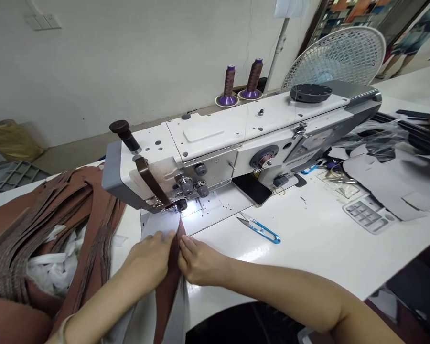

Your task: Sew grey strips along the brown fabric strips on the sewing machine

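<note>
Together the left hand (pixel 151 256) and right hand (pixel 197 263) press flat, unclenched, on a brown fabric strip (pixel 171 282) between them. Just beyond their fingertips stands the sewing machine's presser foot (pixel 174 208); blue thread snips (pixel 260 229) lie right of the right hand.

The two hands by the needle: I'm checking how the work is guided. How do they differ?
The left hand lies flat, palm down, on the pale fabric; the right hand is curled, fingertips pressing the brown strip. The left sits slightly nearer the sewing machine. Both rest on the work just before the needle.

A narrow brown fabric strip (pixel 172 267) lies flat on grey backing (pixel 156 225), running under the needle.
</note>
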`<action>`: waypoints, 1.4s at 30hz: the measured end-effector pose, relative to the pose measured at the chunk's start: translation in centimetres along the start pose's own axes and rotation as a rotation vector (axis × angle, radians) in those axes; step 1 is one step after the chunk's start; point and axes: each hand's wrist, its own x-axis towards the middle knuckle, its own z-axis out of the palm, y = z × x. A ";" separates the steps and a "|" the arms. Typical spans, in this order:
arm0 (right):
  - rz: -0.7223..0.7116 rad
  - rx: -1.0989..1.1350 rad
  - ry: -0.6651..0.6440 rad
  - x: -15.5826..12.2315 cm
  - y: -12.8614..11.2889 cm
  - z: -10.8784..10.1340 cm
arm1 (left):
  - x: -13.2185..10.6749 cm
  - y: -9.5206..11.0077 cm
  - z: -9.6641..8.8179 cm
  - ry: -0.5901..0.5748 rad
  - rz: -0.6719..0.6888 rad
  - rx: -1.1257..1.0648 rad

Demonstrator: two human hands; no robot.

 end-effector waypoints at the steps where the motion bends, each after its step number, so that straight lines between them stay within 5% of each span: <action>1: -0.002 0.004 -0.012 0.0 0.0 0.0 | 0.1 0.7 0.0 -0.015 0.013 0.009; 10: 0.013 0.000 0.034 0.7 0.8 -0.3 | 1.3 1.9 2.0 0.029 0.030 0.034; 25: 0.013 -0.011 0.017 0.4 1.5 1.4 | 3.1 3.0 1.5 0.021 -0.082 -0.158; 42: -0.002 -0.004 0.031 0.2 0.8 0.9 | 3.5 2.4 3.2 0.052 -0.002 -0.326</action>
